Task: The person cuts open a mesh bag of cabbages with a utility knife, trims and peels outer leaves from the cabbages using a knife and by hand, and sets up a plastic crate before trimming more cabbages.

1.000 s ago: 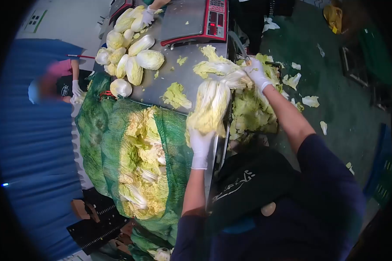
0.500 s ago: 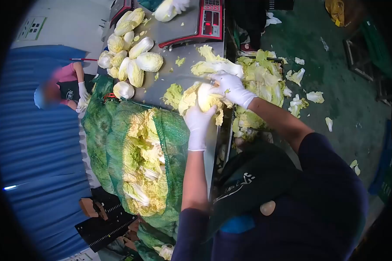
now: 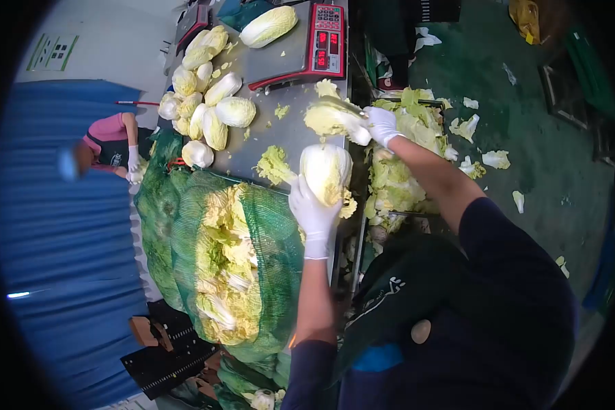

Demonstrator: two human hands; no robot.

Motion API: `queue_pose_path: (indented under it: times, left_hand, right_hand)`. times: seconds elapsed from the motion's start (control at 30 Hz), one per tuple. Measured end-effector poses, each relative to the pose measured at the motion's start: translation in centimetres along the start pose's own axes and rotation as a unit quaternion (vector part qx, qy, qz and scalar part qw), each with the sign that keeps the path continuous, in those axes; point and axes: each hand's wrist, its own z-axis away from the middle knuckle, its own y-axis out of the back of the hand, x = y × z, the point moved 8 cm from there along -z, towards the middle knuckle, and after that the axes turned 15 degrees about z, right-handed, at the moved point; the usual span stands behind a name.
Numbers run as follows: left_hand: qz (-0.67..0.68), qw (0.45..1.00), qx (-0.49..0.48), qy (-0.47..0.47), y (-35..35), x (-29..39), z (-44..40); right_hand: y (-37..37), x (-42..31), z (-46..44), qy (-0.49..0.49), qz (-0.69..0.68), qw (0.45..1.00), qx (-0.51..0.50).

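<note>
My left hand (image 3: 314, 208), in a white glove, is closed around the lower side of a napa cabbage (image 3: 326, 169) at the table edge. The cabbage's pale, smooth side faces up, with yellow leaf at its lower end. In my gloved right hand (image 3: 381, 126) is a knife (image 3: 340, 104), its blade pointing left and its handle mostly hidden by the fingers. Beneath the blade, close to the right hand, is a loose cabbage leaf (image 3: 331, 121) with a white base. Another torn leaf (image 3: 275, 165) lies left of the held cabbage.
Several cabbages (image 3: 215, 130) are grouped on the metal table. One cabbage (image 3: 269, 27) rests on a red scale (image 3: 324, 61). A green mesh sack (image 3: 277, 239) holds leaves; a crate of leaves (image 3: 411, 171) stands right. A co-worker (image 3: 116, 143) is at far left. Scraps litter the floor.
My right hand and knife have moved up and right, away from the cabbage. The cabbage now shows a smooth pale side. A gloved hand has left the cabbage on the scale.
</note>
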Motion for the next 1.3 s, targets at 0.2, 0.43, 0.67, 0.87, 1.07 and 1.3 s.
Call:
queue_pose_path:
  times: [0.2, 0.43, 0.67, 0.87, 1.07, 1.3]
  left_hand:
    - [0.370, 0.886, -0.062, 0.273, -0.1, -2.8, -2.4]
    - [0.115, 0.952, -0.166, 0.228, -1.3, -3.1, -3.1]
    - [0.545, 0.763, -0.156, 0.310, -1.2, -7.5, -4.3]
    - [-0.097, 0.995, 0.015, 0.024, 5.4, -1.1, -4.4]
    - [-0.100, 0.982, -0.131, 0.089, 2.2, 0.3, -1.8]
    - [-0.030, 0.982, -0.169, 0.079, -0.2, -2.8, -1.0]
  right_hand:
    - [6.5, 2.6, 3.2, -0.031, -0.064, 0.997, 0.018]
    - [5.5, -2.6, 8.8, 0.086, -0.216, 0.968, 0.096]
    - [-0.4, -10.2, 12.8, -0.141, -0.632, 0.686, -0.331]
    - [-4.0, -11.2, 11.1, -0.083, -0.642, 0.702, -0.297]
    - [1.8, -4.3, 11.4, 0.022, -0.205, 0.977, -0.054]
    - [5.1, -4.4, 16.1, 0.133, -0.153, 0.977, 0.061]
